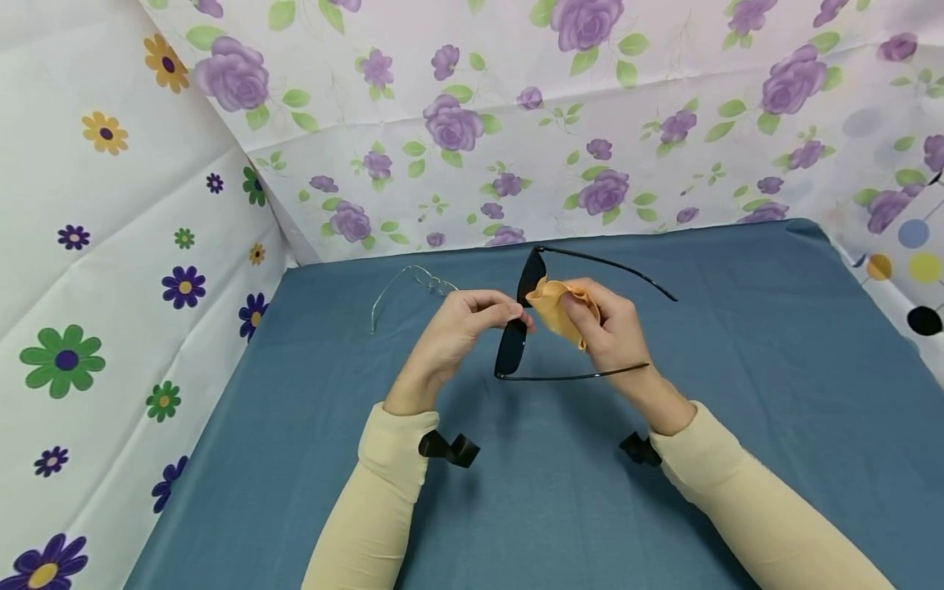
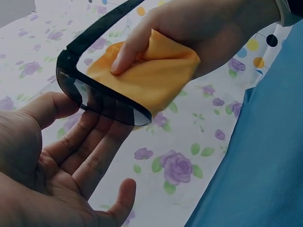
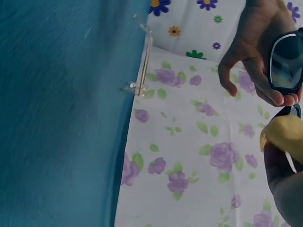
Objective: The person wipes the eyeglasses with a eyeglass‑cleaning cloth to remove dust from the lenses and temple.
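A pair of black sunglasses point(image 1: 510, 347) is held above the blue cloth with its temples spread toward the right. My left hand point(image 1: 450, 344) pinches the frame near the bridge with thumb and fingers. In the left wrist view, fingers of that hand show through the dark lens. An orange-yellow cleaning cloth point(image 1: 556, 310) is bunched in my right hand point(image 1: 614, 324), the thumb pressing on it. That cloth point(image 2: 151, 75) lies against or just behind the sunglasses at the far lens; exact contact is hard to tell. One temple passes over the right wrist.
Thin-rimmed clear eyeglasses point(image 1: 433, 284) lie on the blue tablecloth point(image 1: 295, 459) behind the left hand. Floral white sheets point(image 1: 413, 98) hang at the back and on the left side. A dotted sheet point(image 1: 914, 270) shows at the right.
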`<action>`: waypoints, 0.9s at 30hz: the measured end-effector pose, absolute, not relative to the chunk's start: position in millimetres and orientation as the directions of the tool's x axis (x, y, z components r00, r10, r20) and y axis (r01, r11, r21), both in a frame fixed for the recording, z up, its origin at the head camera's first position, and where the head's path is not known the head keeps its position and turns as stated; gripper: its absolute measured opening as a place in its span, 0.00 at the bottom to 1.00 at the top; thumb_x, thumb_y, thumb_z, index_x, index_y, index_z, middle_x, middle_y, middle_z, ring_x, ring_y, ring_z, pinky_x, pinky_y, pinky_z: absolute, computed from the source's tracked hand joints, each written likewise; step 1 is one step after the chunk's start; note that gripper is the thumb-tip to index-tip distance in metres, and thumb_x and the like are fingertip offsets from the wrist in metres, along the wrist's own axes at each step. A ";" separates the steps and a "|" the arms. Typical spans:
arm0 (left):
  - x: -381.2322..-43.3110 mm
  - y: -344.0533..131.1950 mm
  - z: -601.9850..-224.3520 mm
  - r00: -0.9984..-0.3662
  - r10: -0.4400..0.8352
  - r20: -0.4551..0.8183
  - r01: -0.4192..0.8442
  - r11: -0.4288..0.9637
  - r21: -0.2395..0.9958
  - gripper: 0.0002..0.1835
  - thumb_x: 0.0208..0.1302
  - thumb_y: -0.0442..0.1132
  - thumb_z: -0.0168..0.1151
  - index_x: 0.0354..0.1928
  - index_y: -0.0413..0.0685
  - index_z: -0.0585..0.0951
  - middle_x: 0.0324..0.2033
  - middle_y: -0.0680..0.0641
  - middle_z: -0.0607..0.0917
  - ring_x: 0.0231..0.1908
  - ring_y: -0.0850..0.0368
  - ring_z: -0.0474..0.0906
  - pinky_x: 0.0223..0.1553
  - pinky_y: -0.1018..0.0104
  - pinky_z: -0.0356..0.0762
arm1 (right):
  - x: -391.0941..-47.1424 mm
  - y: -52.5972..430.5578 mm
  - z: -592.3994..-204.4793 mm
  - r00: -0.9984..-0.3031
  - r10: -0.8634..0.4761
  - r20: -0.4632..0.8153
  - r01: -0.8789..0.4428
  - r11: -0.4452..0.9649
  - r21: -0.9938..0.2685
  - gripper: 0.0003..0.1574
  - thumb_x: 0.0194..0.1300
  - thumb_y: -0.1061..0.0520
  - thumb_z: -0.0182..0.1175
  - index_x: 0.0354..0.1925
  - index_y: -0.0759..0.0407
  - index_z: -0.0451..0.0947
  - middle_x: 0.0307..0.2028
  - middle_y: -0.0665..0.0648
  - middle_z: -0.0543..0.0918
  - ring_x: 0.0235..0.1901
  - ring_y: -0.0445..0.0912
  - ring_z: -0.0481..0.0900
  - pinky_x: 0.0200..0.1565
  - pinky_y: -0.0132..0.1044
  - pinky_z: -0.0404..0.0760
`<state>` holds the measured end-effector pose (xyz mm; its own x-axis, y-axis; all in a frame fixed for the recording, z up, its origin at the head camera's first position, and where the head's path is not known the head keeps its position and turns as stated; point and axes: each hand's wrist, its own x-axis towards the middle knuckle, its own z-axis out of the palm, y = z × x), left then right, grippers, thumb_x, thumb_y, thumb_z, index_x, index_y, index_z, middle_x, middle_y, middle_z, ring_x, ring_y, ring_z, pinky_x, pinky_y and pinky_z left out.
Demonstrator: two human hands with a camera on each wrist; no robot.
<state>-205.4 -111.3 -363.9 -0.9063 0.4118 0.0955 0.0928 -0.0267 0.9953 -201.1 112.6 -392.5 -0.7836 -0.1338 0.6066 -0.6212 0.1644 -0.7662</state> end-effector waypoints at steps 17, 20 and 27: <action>-202.7 -114.4 -362.0 -0.930 0.304 0.206 0.084 -0.368 0.926 0.12 0.79 0.35 0.56 0.39 0.47 0.88 0.39 0.46 0.90 0.48 0.50 0.87 0.62 0.52 0.79 | -199.5 133.3 -370.5 -0.778 0.094 0.621 -0.627 -0.045 -0.778 0.13 0.79 0.61 0.56 0.48 0.70 0.84 0.26 0.55 0.79 0.16 0.39 0.73 0.17 0.26 0.72; -202.5 -112.8 -362.4 -0.938 0.247 0.242 0.103 -0.467 0.878 0.13 0.80 0.35 0.53 0.41 0.45 0.87 0.41 0.45 0.89 0.47 0.51 0.88 0.62 0.49 0.79 | -191.9 119.5 -378.6 -0.674 0.095 0.733 -0.722 0.128 -0.680 0.17 0.81 0.57 0.56 0.48 0.71 0.83 0.24 0.57 0.76 0.14 0.38 0.67 0.17 0.27 0.67; -203.0 -107.2 -362.7 -0.954 0.184 0.238 0.124 -0.481 0.868 0.13 0.80 0.36 0.54 0.40 0.47 0.87 0.42 0.47 0.89 0.48 0.52 0.86 0.52 0.59 0.86 | -175.5 90.7 -398.5 -0.538 -0.061 0.841 -0.817 0.284 -0.503 0.20 0.83 0.53 0.52 0.51 0.69 0.82 0.47 0.64 0.89 0.24 0.45 0.82 0.30 0.25 0.77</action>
<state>-203.0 -107.2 -362.7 -0.9536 0.1843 0.2379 0.1236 -0.4807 0.8681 -175.5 90.7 -398.5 -0.5384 -0.0605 0.8405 -0.8166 0.2837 -0.5027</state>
